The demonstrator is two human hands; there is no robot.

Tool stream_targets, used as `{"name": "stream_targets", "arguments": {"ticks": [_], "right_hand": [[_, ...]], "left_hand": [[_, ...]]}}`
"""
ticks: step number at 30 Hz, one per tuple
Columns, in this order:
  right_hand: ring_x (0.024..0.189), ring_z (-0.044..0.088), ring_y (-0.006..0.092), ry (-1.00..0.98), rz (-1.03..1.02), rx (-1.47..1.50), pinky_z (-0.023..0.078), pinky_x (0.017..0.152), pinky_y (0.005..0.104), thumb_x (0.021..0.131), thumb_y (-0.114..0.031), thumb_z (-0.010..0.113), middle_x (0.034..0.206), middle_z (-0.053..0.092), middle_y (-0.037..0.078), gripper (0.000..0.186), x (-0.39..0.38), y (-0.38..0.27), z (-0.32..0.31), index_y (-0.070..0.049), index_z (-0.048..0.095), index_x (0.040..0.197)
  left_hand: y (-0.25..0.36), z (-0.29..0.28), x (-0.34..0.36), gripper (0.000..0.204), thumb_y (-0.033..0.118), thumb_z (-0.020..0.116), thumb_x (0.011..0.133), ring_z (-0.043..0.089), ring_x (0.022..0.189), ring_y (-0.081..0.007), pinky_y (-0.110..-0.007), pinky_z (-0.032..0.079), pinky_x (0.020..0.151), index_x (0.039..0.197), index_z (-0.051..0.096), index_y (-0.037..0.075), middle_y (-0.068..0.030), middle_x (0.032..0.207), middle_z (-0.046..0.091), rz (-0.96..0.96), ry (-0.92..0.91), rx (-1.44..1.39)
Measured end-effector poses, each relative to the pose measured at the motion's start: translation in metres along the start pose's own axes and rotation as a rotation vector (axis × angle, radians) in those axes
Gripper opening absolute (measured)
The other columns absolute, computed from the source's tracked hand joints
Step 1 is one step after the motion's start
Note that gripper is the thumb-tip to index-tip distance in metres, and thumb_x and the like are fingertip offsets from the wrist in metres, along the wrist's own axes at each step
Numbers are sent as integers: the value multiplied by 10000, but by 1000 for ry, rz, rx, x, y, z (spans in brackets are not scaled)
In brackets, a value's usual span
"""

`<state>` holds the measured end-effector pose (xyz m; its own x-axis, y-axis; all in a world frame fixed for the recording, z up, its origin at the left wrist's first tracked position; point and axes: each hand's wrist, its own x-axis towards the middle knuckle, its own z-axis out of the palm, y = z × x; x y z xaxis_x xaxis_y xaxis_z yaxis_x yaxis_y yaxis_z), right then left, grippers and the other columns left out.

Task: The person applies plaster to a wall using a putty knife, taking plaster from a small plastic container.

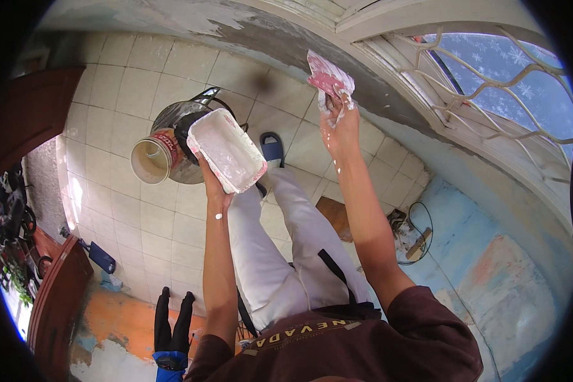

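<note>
Shallow angle, even pressure

Left hand [214, 181] grips the white tub [247, 137] at 10 o'clock; right hand [339, 118] pinches the smeared spreader [331, 75] at 1. I'd keep the tub closer for drips. Can't tell if the blade meets the patchy grey wall [267, 41], 12 o'clock. Barred window [490, 70] at 2.

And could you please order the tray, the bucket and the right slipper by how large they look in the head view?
Largest to smallest:
1. Tray, though held nearest the camera
2. Bucket
3. Right slipper
</note>
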<state>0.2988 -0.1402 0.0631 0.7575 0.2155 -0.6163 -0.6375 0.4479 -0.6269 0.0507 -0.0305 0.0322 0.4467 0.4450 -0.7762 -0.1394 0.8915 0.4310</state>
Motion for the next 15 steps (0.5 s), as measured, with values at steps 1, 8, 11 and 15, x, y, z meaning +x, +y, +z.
{"name": "stream_targets", "arguments": {"ticks": [1,8,11,15], "right_hand": [[1040,557,222,13,2,16,459,963,338,976,-130,440,1094,570,143,241,4,2,5,52,496,1123],[1086,524,223,-20,23,122,432,994,335,969,-71,417,1160,516,140,230,25,7,28,57,485,1147],[1089,523,229,-22,23,141,435,998,345,965,-63,421,1176,503,146,226,26,5,41,55,483,1148],[1071,534,228,-56,24,149,442,996,352,957,-53,434,1136,528,139,214,30,2,47,56,485,1134]], "left_hand": [[0,1,-1,755,635,322,925,390,1308,-275,-415,381,1053,1467,212,121,-98,1476,317,3,3,2],[-3,9,-3,737,629,327,927,409,1295,-264,-408,392,1045,1461,233,130,-88,1463,341,6,63,36],[-5,5,-2,741,634,327,924,423,1285,-261,-402,396,1042,1460,233,131,-86,1459,347,-21,15,11],[-7,2,0,769,654,354,905,402,1298,-269,-418,384,1047,1462,224,141,-84,1467,330,-37,0,17]]}}
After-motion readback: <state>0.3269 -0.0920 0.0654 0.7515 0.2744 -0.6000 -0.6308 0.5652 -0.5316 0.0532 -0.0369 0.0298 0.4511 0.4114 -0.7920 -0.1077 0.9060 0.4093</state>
